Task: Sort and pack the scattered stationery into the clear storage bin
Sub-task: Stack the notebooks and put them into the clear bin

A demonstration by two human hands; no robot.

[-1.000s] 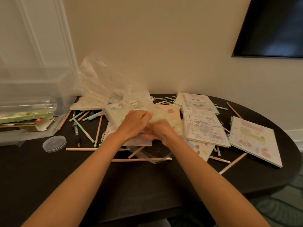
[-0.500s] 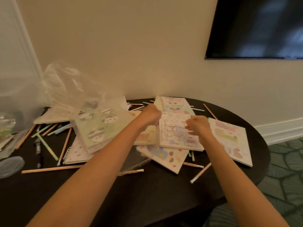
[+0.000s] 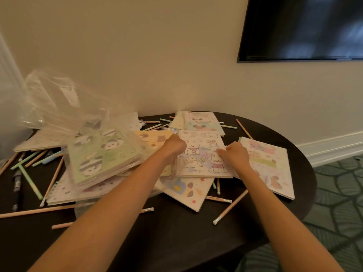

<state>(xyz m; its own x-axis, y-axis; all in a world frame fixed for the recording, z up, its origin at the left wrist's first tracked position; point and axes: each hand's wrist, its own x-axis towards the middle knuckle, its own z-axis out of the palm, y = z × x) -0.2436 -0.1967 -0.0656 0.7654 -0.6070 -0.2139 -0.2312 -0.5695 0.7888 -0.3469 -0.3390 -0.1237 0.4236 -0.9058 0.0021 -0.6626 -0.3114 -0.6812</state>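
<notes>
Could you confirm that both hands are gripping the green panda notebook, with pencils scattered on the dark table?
Not quite: the head view shows the left hand and right hand gripping opposite edges of the white puppy notebook; the green panda notebook lies further left. Pencils are indeed scattered on the dark table.

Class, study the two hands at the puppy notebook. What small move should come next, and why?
Probably close both hands on the puppy notebook and lift it clear. The left hand and right hand sit curled at its opposite edges, though a firm grip is unclear, and it lies topmost on other notebooks, so nothing pins it.
</notes>
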